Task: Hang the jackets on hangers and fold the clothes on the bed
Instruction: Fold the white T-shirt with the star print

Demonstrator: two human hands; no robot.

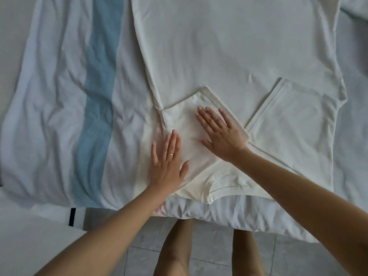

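A cream white T-shirt (229, 46) lies flat on the bed with its neckline toward me at the near edge. Both short sleeves are folded inward over the body: the left sleeve (185, 116) and the right sleeve (288, 116). My left hand (167, 162) lies flat with straight fingers on the near part of the left sleeve, a ring on one finger. My right hand (221, 134) presses flat on the same folded sleeve, a little farther in and to the right.
The bed cover (49, 116) is white with a wide blue stripe (97, 108) left of the shirt. The bed's near edge (219, 216) runs across the lower frame. Grey floor tiles (215, 255) and my legs show below it.
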